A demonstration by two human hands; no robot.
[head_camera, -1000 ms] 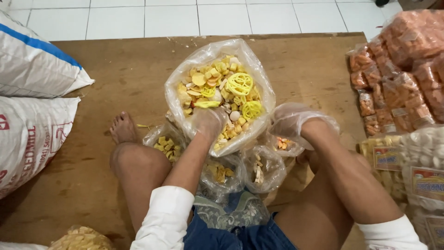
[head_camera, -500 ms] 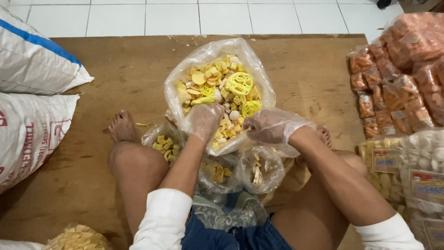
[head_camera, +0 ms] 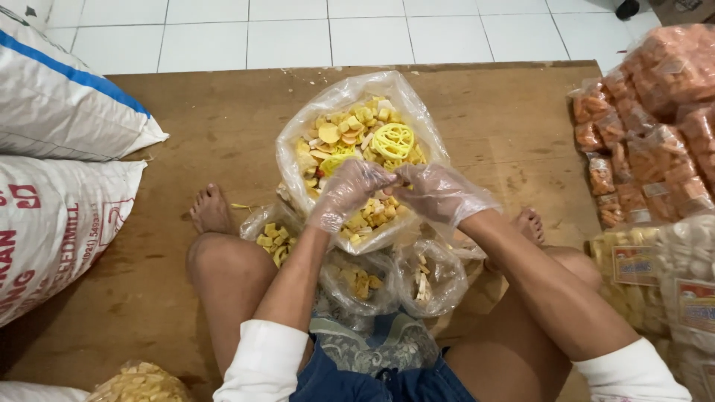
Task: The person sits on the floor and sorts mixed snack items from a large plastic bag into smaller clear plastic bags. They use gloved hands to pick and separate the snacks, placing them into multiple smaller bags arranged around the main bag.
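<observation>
Both gloved hands are meeting over the open bag of mixed crackers, at twelve o'clock from the lap: left hand and right hand fingers pinching small pieces together, the bag's mouth gaping for easy reach.

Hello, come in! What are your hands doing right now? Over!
Left hand and right hand, both gloved, meet over the big snack bag. Grip unclear. Small bags crowd underneath. Over.

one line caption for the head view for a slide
Gloved left hand and right hand meet over a clear plastic bag of yellow crackers.
</observation>
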